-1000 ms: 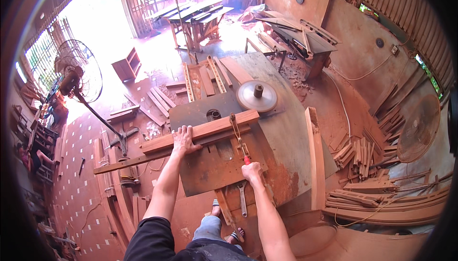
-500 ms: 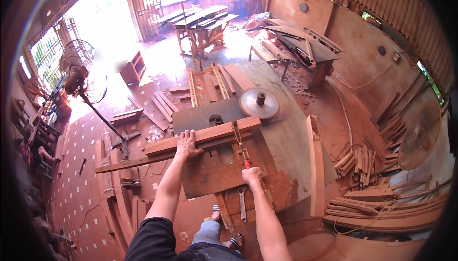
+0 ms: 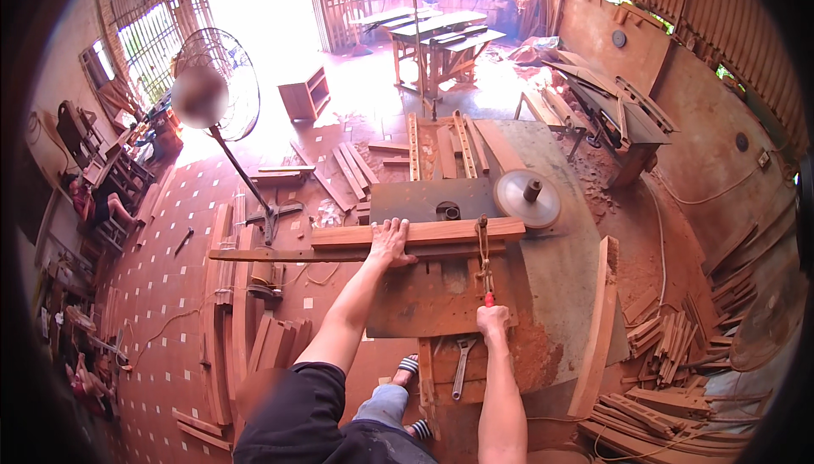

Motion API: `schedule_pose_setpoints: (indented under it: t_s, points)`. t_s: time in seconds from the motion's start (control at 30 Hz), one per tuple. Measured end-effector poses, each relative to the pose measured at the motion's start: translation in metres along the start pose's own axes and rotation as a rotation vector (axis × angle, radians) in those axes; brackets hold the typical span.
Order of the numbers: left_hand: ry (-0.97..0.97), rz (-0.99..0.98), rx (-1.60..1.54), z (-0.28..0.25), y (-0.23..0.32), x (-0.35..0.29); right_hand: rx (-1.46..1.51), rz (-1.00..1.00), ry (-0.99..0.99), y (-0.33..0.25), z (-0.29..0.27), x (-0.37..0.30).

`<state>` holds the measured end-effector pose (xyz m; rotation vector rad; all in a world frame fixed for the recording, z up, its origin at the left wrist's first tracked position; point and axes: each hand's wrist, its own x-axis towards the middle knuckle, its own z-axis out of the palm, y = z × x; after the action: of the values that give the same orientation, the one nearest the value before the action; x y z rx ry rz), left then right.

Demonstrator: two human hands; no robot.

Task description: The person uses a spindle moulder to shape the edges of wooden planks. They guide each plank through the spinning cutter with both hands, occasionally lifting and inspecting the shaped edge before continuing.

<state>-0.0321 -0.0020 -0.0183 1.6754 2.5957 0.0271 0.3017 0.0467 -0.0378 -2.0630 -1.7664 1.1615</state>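
A long reddish wooden beam [image 3: 449, 232] lies across a dark sliding board [image 3: 424, 299] on the saw table. My left hand [image 3: 391, 242] rests on the beam, fingers spread over its top and thumb stretched to the side. A metal toggle clamp [image 3: 484, 252] stands across the beam near its right end. My right hand [image 3: 493, 319] is closed round the clamp's red handle [image 3: 489, 299]. A thinner wooden strip [image 3: 263, 255] runs along the beam's near side and sticks out left. Just beyond the beam's right end is a round saw blade [image 3: 513, 197].
An adjustable wrench [image 3: 462, 368] lies near my right forearm. A thick plank [image 3: 597, 328] leans at the table's right side. Cut wood pieces [image 3: 670, 345] are heaped at right. A standing fan [image 3: 216, 83] is at left. Further left, a person [image 3: 106, 205] sits by the wall.
The view has turned left, so the whole scene sits further right. Both hands keep their places on the beam and the clamp handle.
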Motion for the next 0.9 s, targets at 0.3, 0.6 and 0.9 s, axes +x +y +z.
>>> schedule_pose_setpoints:
  t_s: [0.3, 0.6, 0.9]
  points:
    - [-0.043, -0.016, -0.012, -0.007, 0.001, 0.001, -0.032, -0.02, 0.034, -0.01, -0.005, -0.007]
    - [-0.046, -0.021, 0.007, -0.01, 0.001, 0.001, -0.021, 0.034, -0.004, -0.009, 0.0, 0.001]
    - [-0.071, -0.019, 0.022, -0.011, 0.003, 0.009, -0.019, 0.085, -0.022, -0.023, -0.01, -0.008]
